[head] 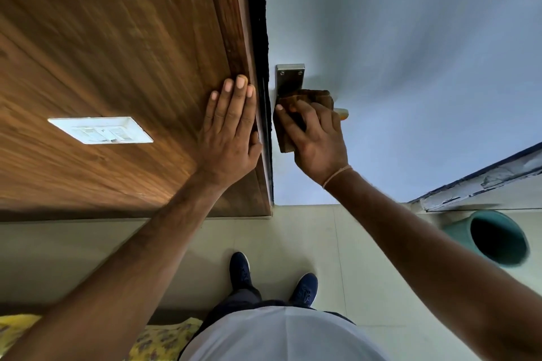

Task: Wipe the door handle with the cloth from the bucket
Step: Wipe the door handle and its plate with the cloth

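Observation:
A metal door handle (289, 79) with a screwed backplate sits on the pale blue-white door (410, 67). Only the lever's tip shows, to the right of my fingers. A brown cloth (308, 97) is wrapped over the lever. My right hand (316, 141) presses and grips that cloth against the handle. My left hand (231, 126) lies flat, fingers together and extended, on the wooden frame panel (117, 67) just left of the door edge. A teal bucket (495, 239) stands on the floor at the lower right; its inside looks dark.
A white switch plate (101, 129) is mounted on the wooden panel to the left. Pale floor tiles (337, 243) lie below, with my two blue shoes (240, 269) on them. A yellow patterned fabric (158, 337) lies at the bottom left. A worn skirting edge (484, 182) runs at the right.

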A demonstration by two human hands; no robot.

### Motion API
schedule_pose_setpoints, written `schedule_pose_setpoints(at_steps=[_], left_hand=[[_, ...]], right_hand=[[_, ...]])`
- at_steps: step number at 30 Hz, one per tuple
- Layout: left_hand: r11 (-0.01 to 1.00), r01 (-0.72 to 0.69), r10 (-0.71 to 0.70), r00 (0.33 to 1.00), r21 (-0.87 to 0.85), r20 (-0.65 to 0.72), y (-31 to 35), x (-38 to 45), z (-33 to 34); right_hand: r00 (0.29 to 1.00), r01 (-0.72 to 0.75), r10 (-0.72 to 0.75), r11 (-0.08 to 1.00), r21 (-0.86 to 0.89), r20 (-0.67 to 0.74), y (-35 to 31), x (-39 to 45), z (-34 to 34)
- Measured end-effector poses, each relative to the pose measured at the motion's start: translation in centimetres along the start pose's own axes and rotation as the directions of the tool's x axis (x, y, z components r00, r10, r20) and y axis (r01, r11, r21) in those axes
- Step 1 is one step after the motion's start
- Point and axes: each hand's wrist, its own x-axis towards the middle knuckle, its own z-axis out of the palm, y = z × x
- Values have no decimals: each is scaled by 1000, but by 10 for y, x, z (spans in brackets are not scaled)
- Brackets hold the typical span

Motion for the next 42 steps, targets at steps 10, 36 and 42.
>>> schedule_pose_setpoints(at_steps=[10, 36, 42], left_hand=[[1000, 3, -3, 1000, -5, -3, -1, 3, -3], [996, 57, -57, 998, 68, -1, 6, 5, 1], [996, 59, -59, 998, 68, 1, 8, 3, 1]], right_hand=[[996, 47, -36, 991, 129, -81, 4, 20, -3], [983, 107, -63, 960, 257, -172, 54, 14, -18], [977, 184, -150, 954, 237, -153, 18, 32, -4]])
